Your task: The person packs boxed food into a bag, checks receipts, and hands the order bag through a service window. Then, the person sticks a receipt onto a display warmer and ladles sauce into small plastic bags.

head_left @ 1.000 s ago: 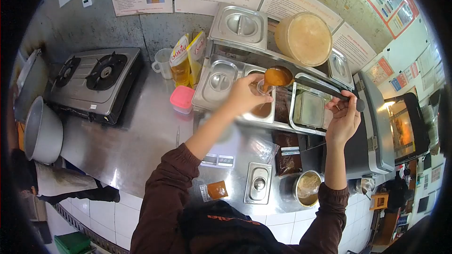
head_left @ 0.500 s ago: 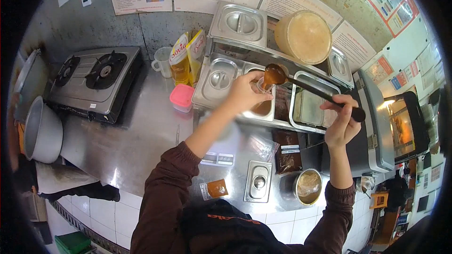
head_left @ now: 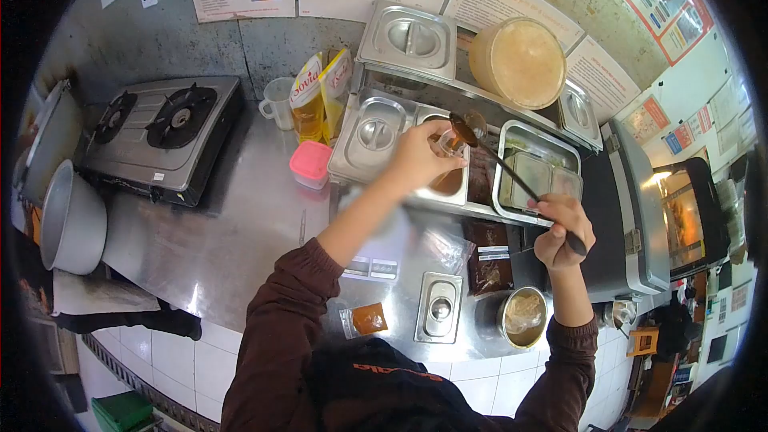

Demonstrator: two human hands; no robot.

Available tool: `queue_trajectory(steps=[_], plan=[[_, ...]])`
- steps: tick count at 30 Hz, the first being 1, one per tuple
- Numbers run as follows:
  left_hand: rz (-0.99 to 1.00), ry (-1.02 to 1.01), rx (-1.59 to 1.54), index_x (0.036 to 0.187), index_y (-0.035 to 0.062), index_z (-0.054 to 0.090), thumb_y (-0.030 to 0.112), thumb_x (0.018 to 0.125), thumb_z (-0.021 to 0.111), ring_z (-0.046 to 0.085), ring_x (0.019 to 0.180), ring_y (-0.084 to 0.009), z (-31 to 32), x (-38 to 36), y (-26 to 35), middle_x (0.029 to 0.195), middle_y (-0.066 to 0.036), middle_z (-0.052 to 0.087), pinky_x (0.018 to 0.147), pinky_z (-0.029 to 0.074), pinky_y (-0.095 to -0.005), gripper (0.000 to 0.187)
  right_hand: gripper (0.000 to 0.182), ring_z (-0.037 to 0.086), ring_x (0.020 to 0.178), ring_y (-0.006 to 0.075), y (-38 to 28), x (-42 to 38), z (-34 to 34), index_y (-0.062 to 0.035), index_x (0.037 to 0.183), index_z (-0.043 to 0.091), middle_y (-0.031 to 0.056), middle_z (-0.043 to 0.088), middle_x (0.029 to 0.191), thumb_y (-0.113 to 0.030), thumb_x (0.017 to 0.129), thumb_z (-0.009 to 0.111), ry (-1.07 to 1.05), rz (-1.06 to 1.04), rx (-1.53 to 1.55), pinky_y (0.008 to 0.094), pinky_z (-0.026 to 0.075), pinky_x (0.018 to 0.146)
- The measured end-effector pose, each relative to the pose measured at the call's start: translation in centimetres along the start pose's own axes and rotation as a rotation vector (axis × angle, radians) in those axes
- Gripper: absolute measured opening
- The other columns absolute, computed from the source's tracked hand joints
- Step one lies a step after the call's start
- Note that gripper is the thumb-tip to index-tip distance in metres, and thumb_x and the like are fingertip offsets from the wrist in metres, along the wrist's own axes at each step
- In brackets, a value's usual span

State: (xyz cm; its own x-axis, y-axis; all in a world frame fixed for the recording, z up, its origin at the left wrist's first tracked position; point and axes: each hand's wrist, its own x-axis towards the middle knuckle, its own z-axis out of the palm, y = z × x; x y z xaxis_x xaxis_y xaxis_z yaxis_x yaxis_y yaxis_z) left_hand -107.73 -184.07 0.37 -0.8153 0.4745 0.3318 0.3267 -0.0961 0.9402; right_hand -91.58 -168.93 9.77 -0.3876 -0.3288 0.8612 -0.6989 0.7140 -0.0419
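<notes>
My left hand (head_left: 422,156) grips a small clear cup (head_left: 453,146) over a steel pan of brown sauce (head_left: 446,184). Fingers of my right hand (head_left: 565,230) wrap the black handle of a ladle (head_left: 520,180). The sauce-coated ladle bowl (head_left: 463,130) is tipped right at the cup's mouth, brown sauce on its edge. Beside the sauce pan are a lidded steel pan (head_left: 374,134) and a pan with a clear container (head_left: 532,178) in it, below my right forearm's reach.
A two-burner stove (head_left: 172,132) stands left, near oil pouches (head_left: 310,108) and a pink-lidded tub (head_left: 310,162). In front lie a scale (head_left: 370,266), a sauce packet (head_left: 369,319), a steel lid (head_left: 439,309), and a round tin (head_left: 524,340). A large tub (head_left: 524,64) sits on the upper shelf.
My right hand has moved down and slightly left, so the ladle handle is steeper. The ladle bowl has tipped further over the cup. My left hand stays almost in place.
</notes>
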Motion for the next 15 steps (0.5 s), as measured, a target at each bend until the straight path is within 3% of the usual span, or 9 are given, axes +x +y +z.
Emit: queue_trajectory(steps=[5, 7, 15], plan=[[0.039, -0.009, -0.040, 0.115, -0.0044, 0.050, 0.002, 0.065, 0.076, 0.060, 0.069, -0.0091, -0.2, -0.1, 0.0, 0.097, -0.008, 0.061, 0.059, 0.050, -0.0219, 0.057, 0.033, 0.058, 0.063, 0.0188, 1.6, -1.1, 0.3, 0.0026, 0.093, 0.053, 0.0139, 0.063, 0.074, -0.024, 0.097, 0.033, 0.264, 0.198, 0.029, 0.0284, 0.048, 0.062], [0.027, -0.015, -0.042, 0.114, -0.0038, 0.051, 0.002, 0.065, 0.076, 0.060, 0.069, -0.0091, -0.4, -0.2, 0.0, 0.099, -0.008, 0.060, 0.059, 0.050, -0.0218, 0.056, 0.034, 0.060, 0.065, 0.0197, 1.6, -0.7, 0.4, 0.0031, 0.097, 0.051, 0.0132, 0.062, 0.074, -0.026, 0.097, 0.033, 0.496, 0.497, 0.312, 0.0303, 0.050, 0.063], [-0.031, -0.021, -0.122, 0.117, -0.0003, 0.050, 0.001, 0.068, 0.073, 0.059, 0.069, -0.0082, -2.3, -2.7, 1.0, 0.102, -0.007, 0.059, 0.059, 0.049, -0.0213, 0.054, 0.036, 0.061, 0.064, 0.0183, 4.5, -2.5, 3.0, 0.0024, 0.098, 0.052, 0.0119, 0.060, 0.075, -0.030, 0.096, 0.037, 0.674, 0.787, 0.441, 0.0310, 0.052, 0.064]])
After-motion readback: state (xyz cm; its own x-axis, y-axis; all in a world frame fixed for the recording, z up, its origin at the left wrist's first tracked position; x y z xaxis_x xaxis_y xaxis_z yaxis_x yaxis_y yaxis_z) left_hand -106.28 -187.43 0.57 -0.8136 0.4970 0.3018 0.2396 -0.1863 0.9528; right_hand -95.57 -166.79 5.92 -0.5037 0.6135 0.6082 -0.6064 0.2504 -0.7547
